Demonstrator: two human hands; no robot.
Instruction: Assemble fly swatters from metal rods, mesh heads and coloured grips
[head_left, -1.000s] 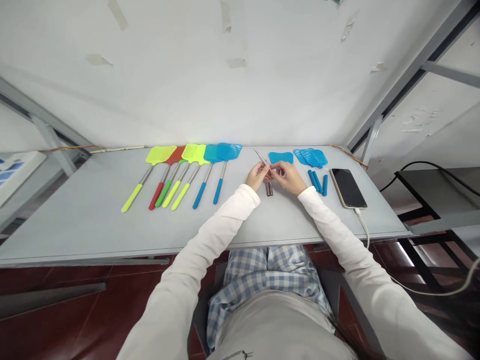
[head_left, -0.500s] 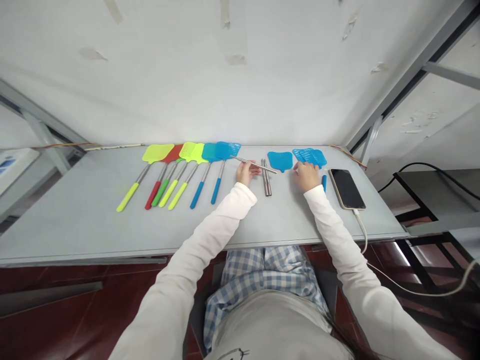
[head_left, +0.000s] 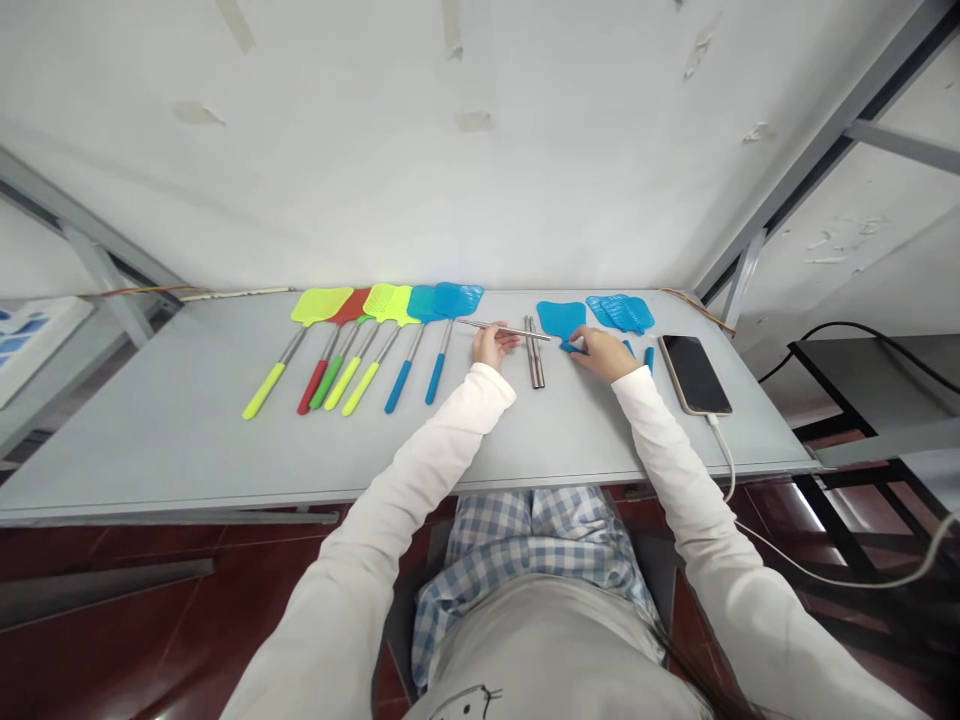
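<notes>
My left hand is closed around a thin silver metal rod, which points out to both sides of the fingers. Just right of it, two more metal rods lie side by side on the table. In the fingers of my right hand is a small blue piece that looks like a handle, mostly covered by the hand. It is close to the neck of a loose blue fly swatter head. Beyond the right hand, more blue swatter heads overlap, and a blue handle lies beside the wrist.
Several whole fly swatters in yellow, red, green and blue lie in a row on the left. A phone with a white cable rests at the right of the grey table. A wall stands behind.
My right hand has moved left from the overlapping blue heads to the single head, with a blue piece now in its fingers. The left hand keeps the rod in nearly the same place.
</notes>
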